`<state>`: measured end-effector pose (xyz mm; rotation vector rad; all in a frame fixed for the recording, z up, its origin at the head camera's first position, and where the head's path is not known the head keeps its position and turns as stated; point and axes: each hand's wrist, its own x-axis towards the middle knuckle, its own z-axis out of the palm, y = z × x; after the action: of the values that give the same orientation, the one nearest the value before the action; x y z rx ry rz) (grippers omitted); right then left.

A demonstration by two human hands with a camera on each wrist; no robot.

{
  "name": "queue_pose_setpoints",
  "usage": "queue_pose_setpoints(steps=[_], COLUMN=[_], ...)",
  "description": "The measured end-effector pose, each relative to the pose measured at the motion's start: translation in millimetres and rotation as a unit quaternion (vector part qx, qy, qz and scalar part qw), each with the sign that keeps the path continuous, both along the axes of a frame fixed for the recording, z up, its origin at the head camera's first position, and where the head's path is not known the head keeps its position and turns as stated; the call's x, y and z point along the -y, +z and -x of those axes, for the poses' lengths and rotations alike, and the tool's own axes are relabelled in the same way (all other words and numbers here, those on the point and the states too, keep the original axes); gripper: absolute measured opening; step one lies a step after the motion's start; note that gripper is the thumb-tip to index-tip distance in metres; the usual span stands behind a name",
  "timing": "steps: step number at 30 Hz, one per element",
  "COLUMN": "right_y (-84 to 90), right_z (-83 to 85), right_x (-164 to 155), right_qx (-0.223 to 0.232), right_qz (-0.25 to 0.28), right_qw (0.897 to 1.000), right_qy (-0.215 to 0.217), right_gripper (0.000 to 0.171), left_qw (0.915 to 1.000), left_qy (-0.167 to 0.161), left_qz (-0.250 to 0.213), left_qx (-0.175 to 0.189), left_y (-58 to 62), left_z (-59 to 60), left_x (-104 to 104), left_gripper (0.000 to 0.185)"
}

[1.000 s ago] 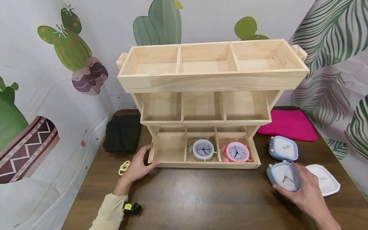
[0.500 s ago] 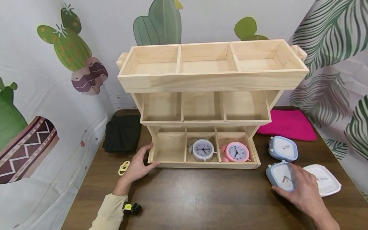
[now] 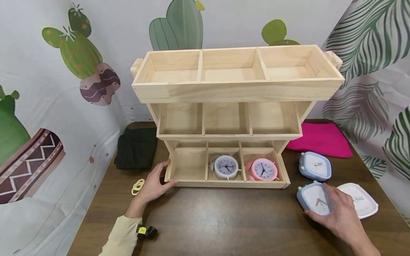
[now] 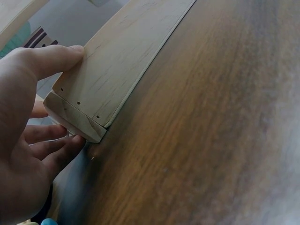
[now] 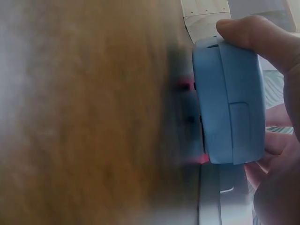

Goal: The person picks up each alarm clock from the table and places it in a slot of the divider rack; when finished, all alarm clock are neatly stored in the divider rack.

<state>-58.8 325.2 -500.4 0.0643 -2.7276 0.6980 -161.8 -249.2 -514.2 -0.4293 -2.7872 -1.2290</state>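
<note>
My right hand (image 3: 339, 209) grips a blue square alarm clock (image 3: 313, 199) at the table's right; in the right wrist view my thumb and fingers clamp its blue body (image 5: 229, 101), tilted up off the wood. My left hand (image 3: 153, 181) holds the bottom left corner of the three-tier wooden rack (image 3: 237, 89), thumb on the front board (image 4: 112, 70) and fingers round the side. The rack's bottom tier holds a lilac round clock (image 3: 226, 166) in the middle compartment and a pink round clock (image 3: 263, 169) in the right one.
A second blue clock (image 3: 315, 165) and a white square clock (image 3: 362, 200) lie by my right hand. A pink cloth (image 3: 321, 139) sits behind them, a black cloth (image 3: 136, 147) left of the rack. Yellow rings (image 3: 137, 186) lie near my left wrist.
My right hand has closed round the blue clock and tilted it slightly, the white clock beside it shifting a little. The left hand has stayed on the rack's corner.
</note>
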Motion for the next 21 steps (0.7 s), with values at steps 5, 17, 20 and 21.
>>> queue_pose_setpoints(steps=[5,17,20,21], right_y=[7.6,18.6,18.6,18.4], right_z=[-0.8,0.9,2.5,3.1], right_x=[-1,-3,-2,-2], right_qx=[0.015,0.008,-0.009,-0.017], right_qz=[-0.001,-0.002,0.001,0.002], right_qw=[1.0,1.0,1.0,1.0], right_qy=[-0.009,-0.003,0.009,0.013], right_gripper=[0.105,0.103,0.103,0.103], left_qw=[1.0,1.0,1.0,1.0], left_qy=[0.0,0.001,0.0,0.0], left_qz=[-0.001,0.001,0.0,-0.001], left_qx=[0.0,0.003,0.002,0.002], left_y=[0.3,0.7,0.1,-0.1], left_z=[0.2,0.2,0.8,1.0], left_x=[1,1,1,0], left_gripper=[0.082,0.082,0.082,0.081])
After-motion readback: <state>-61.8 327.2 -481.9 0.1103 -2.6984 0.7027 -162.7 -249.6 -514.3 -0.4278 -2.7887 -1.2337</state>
